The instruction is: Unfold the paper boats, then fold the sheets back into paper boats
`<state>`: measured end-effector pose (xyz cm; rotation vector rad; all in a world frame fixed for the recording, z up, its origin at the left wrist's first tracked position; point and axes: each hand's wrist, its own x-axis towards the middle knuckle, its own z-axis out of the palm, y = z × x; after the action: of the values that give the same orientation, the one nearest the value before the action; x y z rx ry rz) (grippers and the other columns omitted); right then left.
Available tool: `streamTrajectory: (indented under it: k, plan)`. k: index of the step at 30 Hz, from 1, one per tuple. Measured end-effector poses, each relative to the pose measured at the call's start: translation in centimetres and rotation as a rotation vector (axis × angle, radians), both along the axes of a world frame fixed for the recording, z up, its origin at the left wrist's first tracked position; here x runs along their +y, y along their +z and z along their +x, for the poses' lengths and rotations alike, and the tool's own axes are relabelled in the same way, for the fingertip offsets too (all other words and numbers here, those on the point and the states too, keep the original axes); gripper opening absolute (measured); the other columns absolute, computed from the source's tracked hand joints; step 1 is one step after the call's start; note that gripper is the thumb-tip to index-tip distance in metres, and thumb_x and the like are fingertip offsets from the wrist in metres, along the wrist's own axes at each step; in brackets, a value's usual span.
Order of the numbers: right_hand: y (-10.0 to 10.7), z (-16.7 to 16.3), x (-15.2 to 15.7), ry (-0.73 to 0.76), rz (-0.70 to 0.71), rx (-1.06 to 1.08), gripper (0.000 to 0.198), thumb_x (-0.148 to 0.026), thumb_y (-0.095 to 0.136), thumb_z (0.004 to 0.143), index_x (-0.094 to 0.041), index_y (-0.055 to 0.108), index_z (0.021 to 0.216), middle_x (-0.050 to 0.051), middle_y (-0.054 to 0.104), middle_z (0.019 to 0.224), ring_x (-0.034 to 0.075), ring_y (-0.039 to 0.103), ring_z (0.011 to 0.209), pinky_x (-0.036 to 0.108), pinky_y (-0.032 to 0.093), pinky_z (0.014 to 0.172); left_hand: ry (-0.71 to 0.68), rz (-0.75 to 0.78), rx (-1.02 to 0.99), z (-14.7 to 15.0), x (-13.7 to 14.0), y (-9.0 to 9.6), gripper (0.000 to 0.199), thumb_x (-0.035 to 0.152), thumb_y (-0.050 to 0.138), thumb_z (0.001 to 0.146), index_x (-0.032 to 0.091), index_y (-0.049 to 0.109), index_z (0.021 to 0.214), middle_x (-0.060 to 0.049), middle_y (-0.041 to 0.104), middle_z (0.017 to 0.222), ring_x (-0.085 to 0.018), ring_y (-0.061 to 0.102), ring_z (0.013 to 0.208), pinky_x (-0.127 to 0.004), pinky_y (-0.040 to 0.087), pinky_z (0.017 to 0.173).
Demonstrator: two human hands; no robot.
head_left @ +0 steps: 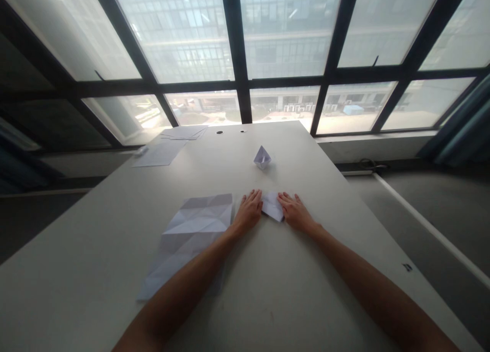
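Observation:
A small folded piece of white paper (272, 207) lies on the white table between my two hands. My left hand (249, 209) rests on its left edge, fingers stretched out and flat. On the other side, my right hand (295, 211) presses the right edge with its fingers extended. Beyond them stands a folded paper boat (262, 158), its peak pointing up. Left of my left arm lies a creased sheet of paper (197, 220), unfolded and partly covered by that forearm.
Flat paper sheets (161, 153) lie at the table's far left corner. Two small dark round spots sit near the far edge of the table (306, 290). A small dark mark (407, 267) is near the right edge. Large windows stand behind the table.

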<state>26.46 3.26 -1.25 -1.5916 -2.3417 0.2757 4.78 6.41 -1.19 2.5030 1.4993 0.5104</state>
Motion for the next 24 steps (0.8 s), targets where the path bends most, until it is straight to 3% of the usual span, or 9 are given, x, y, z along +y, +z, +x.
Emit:
streamTrajectory:
  k: [4,7,9,12,17,24]
  plan:
    - [-0.1,-0.3,-0.1,-0.054,0.018,0.018,0.053,-0.014,0.036,0.094,-0.012,0.042,0.146,0.012,0.038,0.154,0.022,0.03,0.145,0.048,0.012,0.119,-0.18,-0.013,-0.066,0.1,0.0,0.5,0.052,0.038,0.048,0.096,0.02,0.042,0.145,-0.009,0.046,0.15,-0.02,0.036,0.143,-0.041,0.021,0.12]
    - [0.0,-0.4,-0.1,-0.077,0.029,0.066,0.05,-0.017,0.039,0.094,-0.012,0.047,0.143,0.012,0.042,0.152,0.022,0.033,0.143,0.047,0.015,0.119,-0.21,-0.044,-0.07,0.1,-0.1,0.7,0.059,0.046,0.062,0.088,0.021,0.047,0.139,-0.01,0.051,0.146,-0.022,0.043,0.138,-0.042,0.021,0.12]
    - [0.0,-0.2,0.0,-0.092,0.037,0.113,0.05,-0.015,0.041,0.092,-0.013,0.049,0.141,0.011,0.046,0.149,0.022,0.037,0.141,0.045,0.017,0.119,-0.227,-0.067,-0.063,0.0,-0.2,0.8,0.053,0.048,0.067,0.084,0.023,0.055,0.129,-0.008,0.052,0.145,-0.022,0.041,0.139,-0.043,0.021,0.12]
    - [-0.2,0.2,0.3,-0.127,0.053,0.214,0.053,-0.008,0.038,0.088,-0.016,0.054,0.137,0.009,0.054,0.143,0.017,0.044,0.136,0.038,0.022,0.118,-0.255,-0.088,-0.066,-0.1,-0.1,0.9,0.045,0.05,0.07,0.08,0.025,0.061,0.117,-0.005,0.053,0.145,-0.023,0.038,0.141,-0.045,0.022,0.12]
    - [-0.9,0.7,0.9,-0.159,0.072,0.328,0.052,-0.002,0.037,0.083,-0.02,0.067,0.121,0.005,0.065,0.13,0.015,0.052,0.13,0.034,0.028,0.116,-0.254,-0.093,-0.073,-0.2,0.0,1.1,0.048,0.051,0.073,0.078,0.026,0.062,0.117,-0.005,0.052,0.145,-0.024,0.039,0.141,-0.045,0.023,0.119]
    - [-1.0,0.7,0.8,-0.181,0.135,0.373,0.048,0.0,0.04,0.078,-0.018,0.074,0.107,0.006,0.07,0.121,0.017,0.057,0.121,0.033,0.037,0.109,-0.237,-0.078,-0.082,0.0,-0.1,1.1,0.038,0.042,0.063,0.088,0.027,0.062,0.122,-0.003,0.054,0.143,-0.022,0.041,0.14,-0.043,0.024,0.119]
